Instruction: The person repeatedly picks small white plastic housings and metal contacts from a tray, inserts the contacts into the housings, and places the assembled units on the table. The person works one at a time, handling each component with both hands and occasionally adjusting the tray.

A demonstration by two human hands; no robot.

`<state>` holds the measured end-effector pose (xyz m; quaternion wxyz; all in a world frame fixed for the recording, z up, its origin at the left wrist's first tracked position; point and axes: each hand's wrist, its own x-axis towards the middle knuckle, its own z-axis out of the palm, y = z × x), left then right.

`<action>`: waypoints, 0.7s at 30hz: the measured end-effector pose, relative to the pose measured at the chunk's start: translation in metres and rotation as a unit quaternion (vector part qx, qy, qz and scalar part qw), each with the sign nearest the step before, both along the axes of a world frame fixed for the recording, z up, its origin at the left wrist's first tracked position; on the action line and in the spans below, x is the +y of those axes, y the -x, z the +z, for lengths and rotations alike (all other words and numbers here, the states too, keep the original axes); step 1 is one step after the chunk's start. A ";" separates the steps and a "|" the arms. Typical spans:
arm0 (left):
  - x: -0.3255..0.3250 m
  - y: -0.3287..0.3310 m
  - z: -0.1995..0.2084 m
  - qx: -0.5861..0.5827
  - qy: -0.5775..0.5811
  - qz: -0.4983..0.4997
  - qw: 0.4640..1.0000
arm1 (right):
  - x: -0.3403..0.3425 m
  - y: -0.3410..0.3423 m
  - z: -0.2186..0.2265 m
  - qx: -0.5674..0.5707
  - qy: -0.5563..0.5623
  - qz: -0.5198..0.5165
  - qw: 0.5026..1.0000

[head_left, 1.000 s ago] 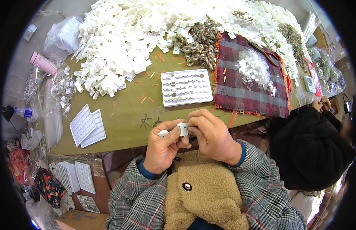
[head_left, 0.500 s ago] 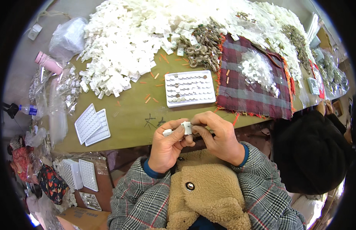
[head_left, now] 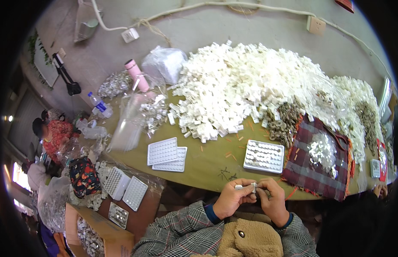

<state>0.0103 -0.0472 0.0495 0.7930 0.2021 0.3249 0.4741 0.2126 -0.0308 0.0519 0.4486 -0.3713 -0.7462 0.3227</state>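
A small white plastic piece (head_left: 253,186) is pinched by the left hand (head_left: 230,198), just left of the right hand's (head_left: 274,200) curled fingers, their hold unclear.

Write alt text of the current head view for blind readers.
A person's left hand holds a small white piece, the right hand beside it, by a green table. Beyond lie a white tray, plaid cloth and heaped white pieces.

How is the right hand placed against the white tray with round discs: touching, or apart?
Apart. The head view shows a strip of green tabletop between the right hand and the near rim of the white tray.
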 end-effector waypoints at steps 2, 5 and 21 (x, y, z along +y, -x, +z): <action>0.004 0.001 0.024 0.021 -0.018 -0.003 1.000 | 0.000 -0.004 0.003 -0.023 0.001 0.008 1.000; 0.032 0.027 0.070 0.215 -0.207 0.136 0.945 | -0.001 -0.009 0.002 0.014 0.020 -0.075 0.997; 0.142 0.135 0.071 0.775 -0.243 0.102 0.575 | 0.024 -0.024 -0.019 0.001 0.035 -0.048 0.998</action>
